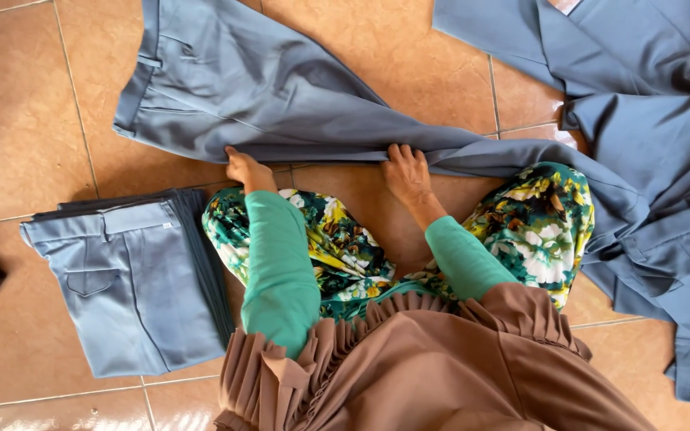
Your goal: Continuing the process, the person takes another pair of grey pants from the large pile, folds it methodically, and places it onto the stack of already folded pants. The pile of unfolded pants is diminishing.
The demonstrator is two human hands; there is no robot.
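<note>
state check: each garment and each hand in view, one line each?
spread trousers: unfolded, flat on the tile floor, near edge gripped by both hands.
folded stack: trousers folded, piled, untouched.
loose pile: unfolded blue-grey garments, heaped at right.
left hand: on the spread trousers' edge, fingers curled.
right hand: pressing and pinching the same edge.
</note>
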